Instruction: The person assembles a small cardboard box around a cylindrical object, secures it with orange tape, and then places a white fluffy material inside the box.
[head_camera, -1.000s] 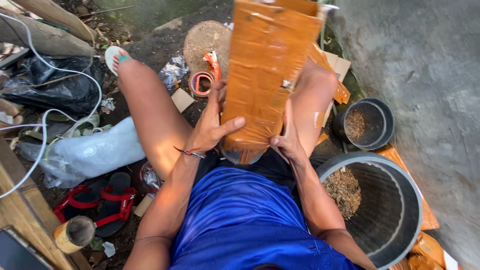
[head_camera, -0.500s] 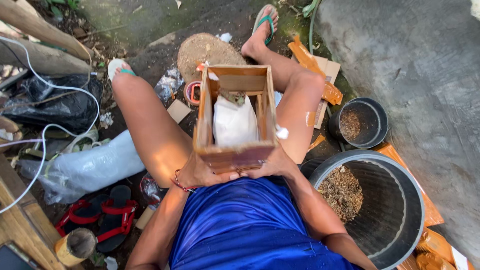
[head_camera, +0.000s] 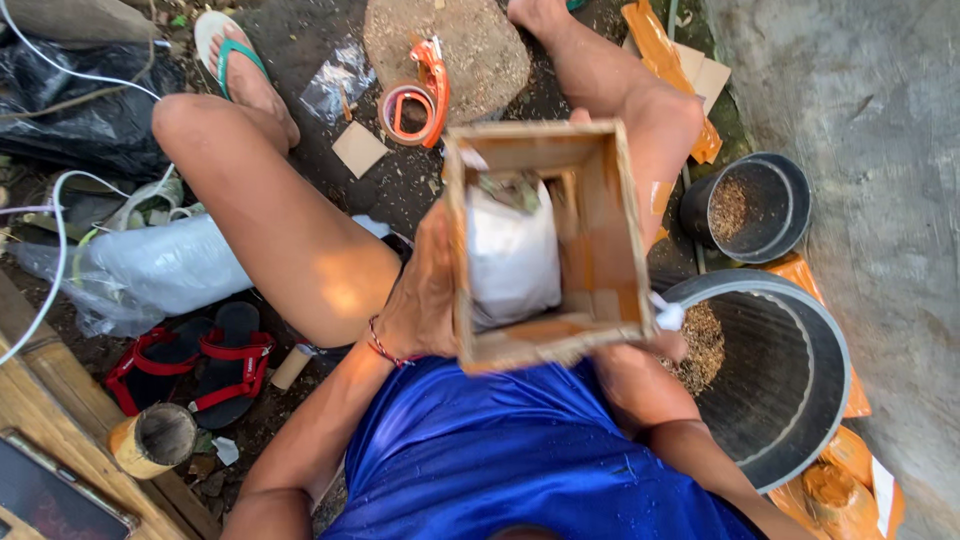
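Observation:
I sit on the ground with an open cardboard box (head_camera: 600, 240) held upright in my lap, its mouth toward me. Inside it stands a white bag (head_camera: 512, 258) with something greenish at its top. My left hand (head_camera: 425, 300) grips the box's left wall; a red string bracelet circles that wrist. My right hand (head_camera: 668, 335) holds the lower right corner, mostly hidden behind the box, with a small white object at the fingers.
A large grey pot (head_camera: 790, 390) with wood chips sits at my right, a smaller black pot (head_camera: 750, 205) beyond it. An orange tape dispenser (head_camera: 415, 95) lies ahead. Red-strapped sandals (head_camera: 200, 360), a clear plastic bag (head_camera: 160, 265) and a bamboo tube (head_camera: 155, 437) lie left.
The box, seen bottom-up a second ago, has been turned so its open top faces me and has come closer. Both hands shifted to its lower sides.

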